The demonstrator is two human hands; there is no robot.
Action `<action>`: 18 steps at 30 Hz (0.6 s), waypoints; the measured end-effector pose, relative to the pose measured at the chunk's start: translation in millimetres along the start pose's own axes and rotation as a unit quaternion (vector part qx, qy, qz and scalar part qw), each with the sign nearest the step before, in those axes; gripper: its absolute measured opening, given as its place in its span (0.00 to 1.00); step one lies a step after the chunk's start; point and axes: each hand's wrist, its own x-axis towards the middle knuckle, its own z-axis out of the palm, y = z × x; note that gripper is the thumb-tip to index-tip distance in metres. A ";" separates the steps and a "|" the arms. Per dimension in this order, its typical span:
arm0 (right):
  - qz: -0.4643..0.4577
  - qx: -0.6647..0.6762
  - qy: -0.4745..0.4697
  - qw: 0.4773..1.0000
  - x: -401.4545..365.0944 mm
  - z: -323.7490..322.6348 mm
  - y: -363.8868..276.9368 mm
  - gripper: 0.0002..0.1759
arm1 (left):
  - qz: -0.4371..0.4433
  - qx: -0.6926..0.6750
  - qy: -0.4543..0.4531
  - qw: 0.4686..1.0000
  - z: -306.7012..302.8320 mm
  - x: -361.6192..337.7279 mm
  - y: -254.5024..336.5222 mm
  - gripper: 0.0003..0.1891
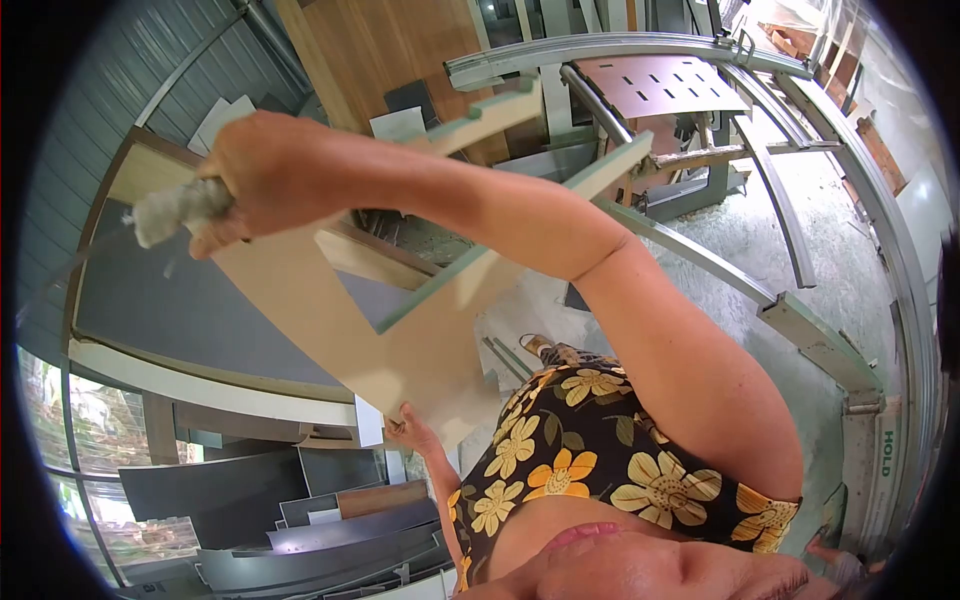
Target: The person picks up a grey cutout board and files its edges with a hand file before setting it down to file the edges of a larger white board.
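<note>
My right hand (255, 170) is raised at the upper left, fingers wrapped round a whitish, crusted, thick-handled tool (180, 212); its exact kind does not show. A thin line runs from the tool's far end toward the left edge. Below that hand lies a beige cut-out board (400, 365) with green edges along its notch. My left hand (408, 432) is closed at the board's near edge, thumb on top. My right forearm crosses over the board and hides part of it.
A dark grey panel (200, 300) in a wooden frame stands on the left. Below it are several stacked dark boards (320, 550). Metal rails (640, 45) and a slotted plate (660, 85) stand at the upper right. A wooden sheet (370, 50) leans behind.
</note>
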 end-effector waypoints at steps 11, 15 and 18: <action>0.024 -0.131 0.148 0.980 26.4 -65.2 41.7 0.32 | -0.026 -0.021 -0.017 0.999 37.1 24.0 79.3 0.17; 0.065 -0.172 0.156 0.971 25.3 -92.0 53.1 0.33 | -0.002 -0.003 -0.034 0.999 53.5 31.4 94.2 0.16; 0.055 -0.174 0.131 0.974 24.5 -116.5 41.3 0.33 | -0.010 -0.065 -0.048 0.997 75.7 35.5 96.5 0.17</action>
